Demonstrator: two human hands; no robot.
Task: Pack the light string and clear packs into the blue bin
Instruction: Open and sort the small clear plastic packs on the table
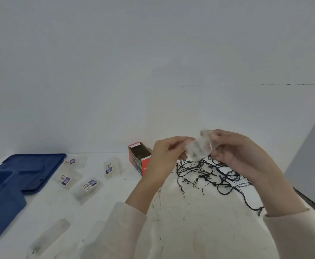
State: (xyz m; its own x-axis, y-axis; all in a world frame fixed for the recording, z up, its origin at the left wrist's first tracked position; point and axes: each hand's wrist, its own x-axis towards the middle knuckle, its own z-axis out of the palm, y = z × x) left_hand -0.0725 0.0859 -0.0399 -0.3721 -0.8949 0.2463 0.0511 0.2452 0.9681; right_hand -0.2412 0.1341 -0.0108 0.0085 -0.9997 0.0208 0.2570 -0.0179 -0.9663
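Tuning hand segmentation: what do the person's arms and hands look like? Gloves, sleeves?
Left hand and right hand bare, no gloves. Left sleeve and right sleeve are long, plain cream fabric, ending short of the wrists. No watch or markings visible.

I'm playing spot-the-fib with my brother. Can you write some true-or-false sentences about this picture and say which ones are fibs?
1. Both hands hold one clear pack in the air. True: the left hand and right hand pinch the held pack.
2. The light string is in the bin. False: it lies tangled on the table, right of the red box.
3. The red box is open. True.
4. The lid is on the bin. False: it lies flat on the table beside the bin.
5. Labelled packs lie on the table between the lid and the box. True.
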